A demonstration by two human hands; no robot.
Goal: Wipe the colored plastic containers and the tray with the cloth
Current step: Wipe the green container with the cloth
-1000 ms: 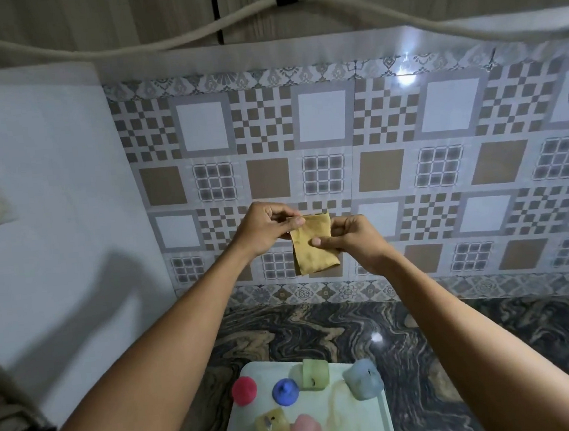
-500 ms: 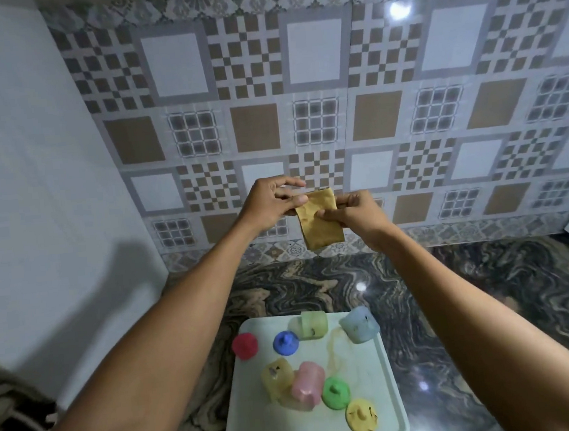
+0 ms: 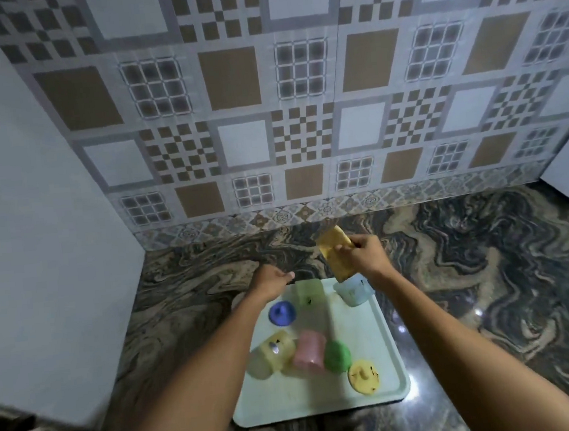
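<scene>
A pale tray (image 3: 309, 402) lies on the marbled counter and carries several small plastic containers and lids: a light green one (image 3: 308, 292), a light blue one (image 3: 353, 291), a blue lid (image 3: 282, 313), a yellow container (image 3: 274, 352), a pink one (image 3: 309, 352), a green lid (image 3: 337, 356) and a yellow lid (image 3: 364, 376). My right hand (image 3: 362, 255) grips a folded yellow cloth (image 3: 336, 253) above the tray's far edge. My left hand (image 3: 271, 280) hovers over the tray's far left corner, empty, with its fingers loosely curled.
The dark swirled counter (image 3: 487, 266) spreads to the right and behind the tray. A patterned tile wall (image 3: 303, 127) stands at the back, and a plain white panel (image 3: 37, 237) closes off the left side.
Both hands have dropped from in front of the wall to the tray's far edge. My left hand has let go of the cloth; the right keeps it. The view tilted down.
</scene>
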